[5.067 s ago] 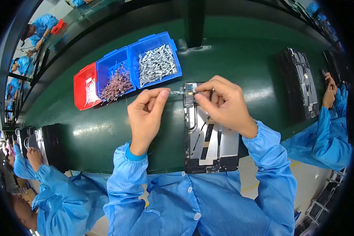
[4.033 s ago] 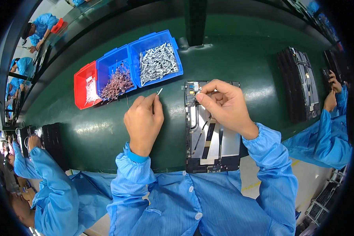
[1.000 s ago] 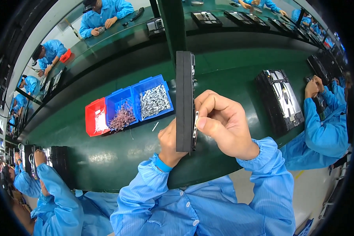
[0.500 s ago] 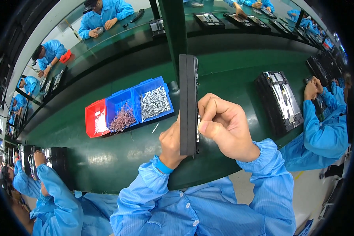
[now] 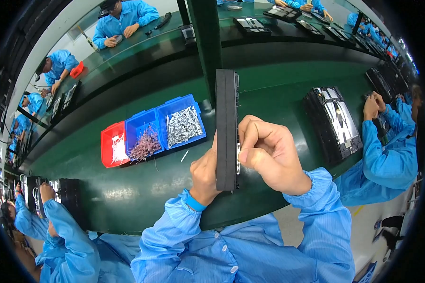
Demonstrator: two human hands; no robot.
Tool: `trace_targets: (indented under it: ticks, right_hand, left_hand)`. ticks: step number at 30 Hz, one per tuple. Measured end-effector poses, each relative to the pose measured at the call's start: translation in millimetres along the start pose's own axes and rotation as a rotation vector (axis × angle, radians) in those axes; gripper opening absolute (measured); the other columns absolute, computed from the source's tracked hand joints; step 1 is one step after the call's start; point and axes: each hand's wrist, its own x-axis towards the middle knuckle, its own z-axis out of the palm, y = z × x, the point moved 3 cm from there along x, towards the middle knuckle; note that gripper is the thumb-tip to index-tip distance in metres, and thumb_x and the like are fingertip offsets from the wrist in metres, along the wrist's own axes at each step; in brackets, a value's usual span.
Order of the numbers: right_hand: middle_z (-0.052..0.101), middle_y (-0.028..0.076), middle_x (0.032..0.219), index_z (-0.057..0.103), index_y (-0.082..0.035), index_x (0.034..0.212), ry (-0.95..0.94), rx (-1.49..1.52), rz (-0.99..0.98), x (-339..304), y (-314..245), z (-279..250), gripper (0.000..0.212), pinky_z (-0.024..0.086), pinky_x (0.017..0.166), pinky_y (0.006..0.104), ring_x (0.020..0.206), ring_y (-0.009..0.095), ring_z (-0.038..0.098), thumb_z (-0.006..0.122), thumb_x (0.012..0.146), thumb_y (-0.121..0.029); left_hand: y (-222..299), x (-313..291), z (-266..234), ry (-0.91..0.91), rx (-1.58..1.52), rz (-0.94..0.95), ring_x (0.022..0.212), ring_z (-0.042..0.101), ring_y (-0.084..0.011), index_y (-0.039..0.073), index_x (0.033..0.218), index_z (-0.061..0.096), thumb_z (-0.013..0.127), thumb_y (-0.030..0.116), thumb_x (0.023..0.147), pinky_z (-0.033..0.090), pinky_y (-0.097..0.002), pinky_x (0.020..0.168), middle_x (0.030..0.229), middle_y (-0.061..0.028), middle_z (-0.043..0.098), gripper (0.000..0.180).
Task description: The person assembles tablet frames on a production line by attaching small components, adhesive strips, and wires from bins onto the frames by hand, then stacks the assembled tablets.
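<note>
A thick black rectangular unit [image 5: 227, 127] stands on its long edge in front of me, its narrow side towards me. My left hand [image 5: 204, 172] is closed around its lower left part, and the fingers behind it are hidden. On the unit's right face lies a small pale strip with dark spots or holes [image 5: 238, 165]. My right hand [image 5: 271, 153] pinches at that strip, thumb and forefinger pressed together and the other fingers curled. The unit's right face is seen only edge-on, so most of its fittings do not show.
Left of the unit are a red bin [image 5: 113, 158] of white pieces, a blue bin [image 5: 151, 118] of reddish thin parts and a blue bin [image 5: 174, 104] of silvery pieces. One loose piece [image 5: 184, 155] lies on the green table [image 5: 127, 203]. Another black unit [image 5: 333, 125] and co-workers flank me.
The black unit and my hands sit slightly lower in the picture, while the bins have shifted a little left. My right hand keeps its pinch at the strip.
</note>
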Motion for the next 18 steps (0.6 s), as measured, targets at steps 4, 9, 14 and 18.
trace_targets:
  ticks: [4,9,14,18]
  right_hand:
    - [0.060,0.007,0.090,0.059,0.002,0.084,0.045,0.064,0.061,0.5,-0.7,0.6,0.002,0.049,0.077,0.0264,0.083,0.011,0.059,0.060,0.085,0.004]
    - [0.065,0.007,0.089,0.059,0.001,0.090,0.095,0.182,0.131,3.0,2.4,-1.7,0.005,0.052,0.079,0.0271,0.086,0.011,0.063,0.060,0.086,0.004]
    - [0.061,0.005,0.091,0.056,0.000,0.092,0.095,0.146,0.132,1.7,0.6,-1.3,0.007,0.050,0.078,0.0264,0.085,0.009,0.059,0.059,0.087,0.004]
    - [0.056,0.004,0.092,0.051,-0.002,0.095,0.107,0.174,0.156,0.2,2.6,1.2,0.012,0.048,0.077,0.0258,0.085,0.008,0.055,0.056,0.086,0.004]
  left_hand:
    - [1.0,1.5,0.6,0.006,-0.051,-0.041,0.085,0.074,-0.0304,-0.009,0.125,0.061,0.073,0.004,0.075,0.059,-0.0341,0.066,0.117,-0.0237,0.068,0.053]
    - [1.9,4.7,1.9,0.108,-0.035,-0.095,0.072,0.069,-0.0271,0.004,0.100,0.068,0.078,0.005,0.072,0.055,-0.0343,0.065,0.083,-0.0110,0.068,0.029]
    - [2.1,1.8,4.2,0.055,0.024,-0.019,0.072,0.073,-0.0262,-0.011,0.136,0.052,0.075,0.007,0.075,0.057,-0.0324,0.061,0.090,-0.0174,0.072,0.067]
    - [4.3,5.5,1.6,0.048,0.012,0.002,0.065,0.071,-0.0241,-0.011,0.138,0.049,0.075,0.008,0.076,0.055,-0.0315,0.058,0.083,-0.0159,0.071,0.070]
